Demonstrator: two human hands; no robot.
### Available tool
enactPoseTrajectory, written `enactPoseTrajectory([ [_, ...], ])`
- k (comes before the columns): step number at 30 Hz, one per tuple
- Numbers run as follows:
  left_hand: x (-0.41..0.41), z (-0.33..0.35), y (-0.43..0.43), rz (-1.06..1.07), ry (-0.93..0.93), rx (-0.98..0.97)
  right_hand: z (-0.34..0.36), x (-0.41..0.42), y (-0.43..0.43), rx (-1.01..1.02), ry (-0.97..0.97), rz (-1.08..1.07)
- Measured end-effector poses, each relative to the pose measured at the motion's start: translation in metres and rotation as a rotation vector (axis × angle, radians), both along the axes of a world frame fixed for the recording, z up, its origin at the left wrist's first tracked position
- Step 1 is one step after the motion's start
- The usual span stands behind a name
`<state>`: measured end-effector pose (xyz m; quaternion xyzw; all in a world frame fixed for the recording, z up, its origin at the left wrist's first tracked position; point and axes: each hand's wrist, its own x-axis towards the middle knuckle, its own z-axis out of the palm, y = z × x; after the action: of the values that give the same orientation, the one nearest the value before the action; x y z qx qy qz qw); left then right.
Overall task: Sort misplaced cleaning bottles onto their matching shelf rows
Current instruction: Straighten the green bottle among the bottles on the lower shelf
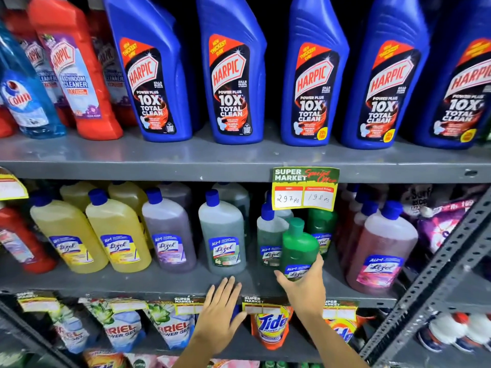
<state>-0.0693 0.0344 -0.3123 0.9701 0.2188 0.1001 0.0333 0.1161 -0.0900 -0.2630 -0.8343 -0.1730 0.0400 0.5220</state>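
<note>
One small green Lizol bottle [299, 249] was in the right hand [305, 284], low and right of centre in the frame, fingers curled under its base and thumb up the side, the bottle tilted and just off the middle shelf [159, 281]. The left hand [221, 312] lay flat and empty on the shelf edge, fingers spread. The risk sat right beside it: the grey-green Lizol bottle [269, 237] nearly touched the held one, and the hanging price tag [305, 188] crowded the space above. A careless push could have toppled that neighbour, and the low grip looked likely to let the bottle tip.
</note>
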Motion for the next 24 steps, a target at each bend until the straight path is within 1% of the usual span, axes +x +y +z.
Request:
enactPoseTrajectory([
  [2, -0.001, 0.002, -0.003, 0.013, 0.023, 0.01, 0.001, 0.015, -0.012, -0.006, 0.005, -0.033],
  [6, 0.0, -0.001, -0.002, 0.008, -0.016, 0.009, -0.001, 0.035, -0.032, -0.018, 0.004, -0.057],
  [11, 0.0, -0.004, -0.001, 0.031, 0.08, -0.006, -0.002, 0.033, -0.035, -0.011, -0.002, -0.059],
  [16, 0.002, -0.005, -0.001, 0.051, 0.115, -0.024, -0.016, 0.031, -0.027, 0.017, 0.052, -0.101],
  [20, 0.003, -0.002, -0.001, 0.051, 0.107, 0.011, -0.021, 0.037, -0.023, 0.009, 0.062, -0.119],
  [24, 0.002, -0.003, 0.0, 0.034, 0.066, 0.044, -0.021, 0.052, -0.019, 0.017, 0.046, -0.065],
])
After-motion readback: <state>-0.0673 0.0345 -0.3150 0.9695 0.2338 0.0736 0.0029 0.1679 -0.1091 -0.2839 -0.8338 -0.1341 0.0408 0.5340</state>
